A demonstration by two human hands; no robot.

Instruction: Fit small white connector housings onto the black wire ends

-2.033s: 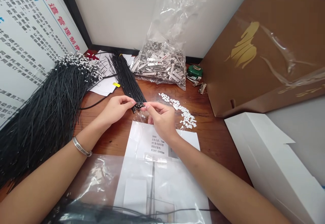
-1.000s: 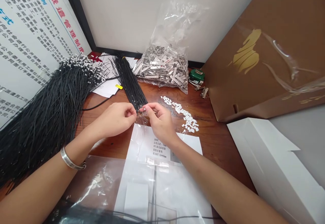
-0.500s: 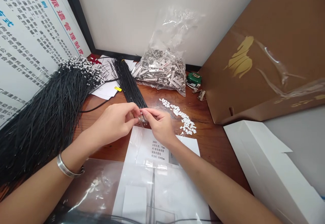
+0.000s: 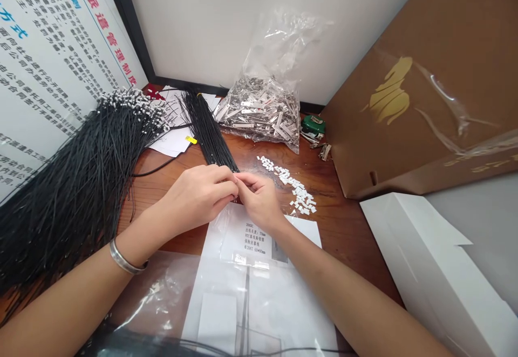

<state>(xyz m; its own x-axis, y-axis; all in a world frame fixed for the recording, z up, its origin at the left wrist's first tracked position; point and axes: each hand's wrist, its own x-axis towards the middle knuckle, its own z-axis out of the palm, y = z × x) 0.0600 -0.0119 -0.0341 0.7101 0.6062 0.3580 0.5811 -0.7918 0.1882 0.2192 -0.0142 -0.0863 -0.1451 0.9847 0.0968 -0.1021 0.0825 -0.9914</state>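
My left hand (image 4: 204, 190) and my right hand (image 4: 259, 197) meet fingertip to fingertip above the top edge of a printed sheet (image 4: 226, 238). Both are pinched closed; whatever lies between the fingers is too small and too covered to name. Just beyond them is a bundle of thin black wires (image 4: 210, 133), tied with a yellow band at its far end. Small white connector pieces (image 4: 297, 192) lie scattered to the right of my right hand. On my left wrist is a silver bracelet (image 4: 123, 260).
A large heap of black wires with white ends (image 4: 81, 173) fills the left side. Behind stand a clear bag of metal clips (image 4: 263, 111) and a green tape measure (image 4: 313, 125). A brown box (image 4: 437, 92) and a white carton (image 4: 429, 260) bound the right.
My left hand has moved slightly right, its fingers closing in against those of my right hand. The whole view has shifted a little.
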